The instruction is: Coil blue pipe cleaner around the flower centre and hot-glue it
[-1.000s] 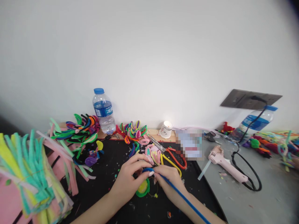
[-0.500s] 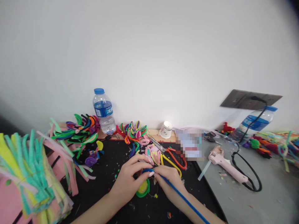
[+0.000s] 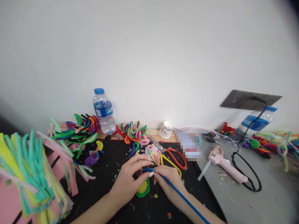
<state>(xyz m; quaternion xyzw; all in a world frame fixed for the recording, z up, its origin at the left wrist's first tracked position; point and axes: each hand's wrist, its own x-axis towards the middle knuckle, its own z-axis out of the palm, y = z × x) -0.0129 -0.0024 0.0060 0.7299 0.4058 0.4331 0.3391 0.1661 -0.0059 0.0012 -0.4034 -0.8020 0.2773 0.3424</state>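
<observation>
Over the black mat (image 3: 93, 193), my left hand (image 3: 129, 177) and my right hand (image 3: 169, 180) meet at their fingertips. Both pinch a blue pipe cleaner (image 3: 179, 196), whose short end curves at the left fingers while its long tail runs down across my right forearm. Just below my left thumb lies a green and yellow pipe-cleaner coil (image 3: 143, 189), partly covered by the hand. Pink and yellow loops (image 3: 153, 152) lie beyond the fingers. Red-handled scissors (image 3: 169, 152) rest behind my right hand.
Bundled pastel pipe cleaners (image 3: 30, 174) fill the left side. A water bottle (image 3: 103, 112), colourful looped pieces (image 3: 133, 130) and a paper cup (image 3: 165, 129) stand along the wall. On the grey surface at right lies a pink glue gun (image 3: 227, 166) with a black cord (image 3: 258, 177).
</observation>
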